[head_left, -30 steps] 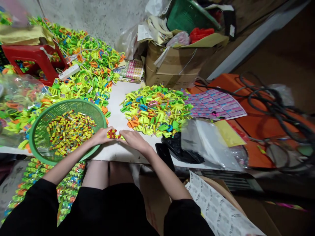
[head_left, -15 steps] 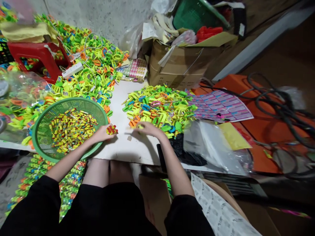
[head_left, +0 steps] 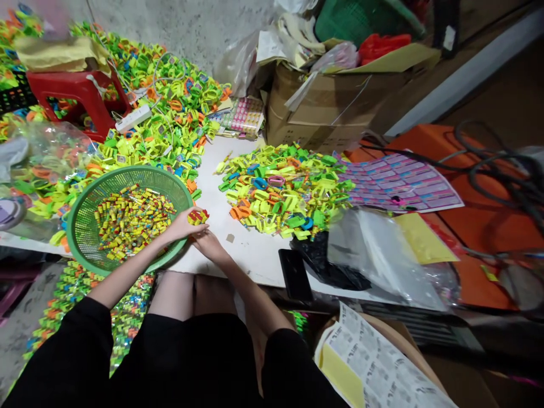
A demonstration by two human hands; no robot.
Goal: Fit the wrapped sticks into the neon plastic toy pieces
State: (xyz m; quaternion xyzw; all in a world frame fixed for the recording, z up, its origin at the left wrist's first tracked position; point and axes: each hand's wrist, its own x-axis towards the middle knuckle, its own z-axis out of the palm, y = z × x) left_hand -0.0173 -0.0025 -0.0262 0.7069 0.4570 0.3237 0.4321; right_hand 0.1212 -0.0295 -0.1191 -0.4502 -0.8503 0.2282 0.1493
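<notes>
My left hand (head_left: 181,225) is closed around a small bunch of red and yellow pieces (head_left: 198,216), beside the rim of a green basket (head_left: 87,195) filled with many of the same little pieces. My right hand (head_left: 209,243) sits just below and against the left hand, fingers curled; what it holds is hidden. A pile of neon green, yellow and orange plastic clips (head_left: 280,190) lies on the white tabletop (head_left: 250,255) to the right of both hands.
A black phone (head_left: 294,275) and clear plastic bags (head_left: 374,255) lie at the table's near right. Pink sticker sheets (head_left: 403,184), a cardboard box (head_left: 335,107), a red stool (head_left: 80,96) and more clips surround the table. A printed sheet (head_left: 374,362) lies lower right.
My right hand went out to the clip pile half a second ago and has come back against the left hand. The left hand has stayed by the basket with its bunch.
</notes>
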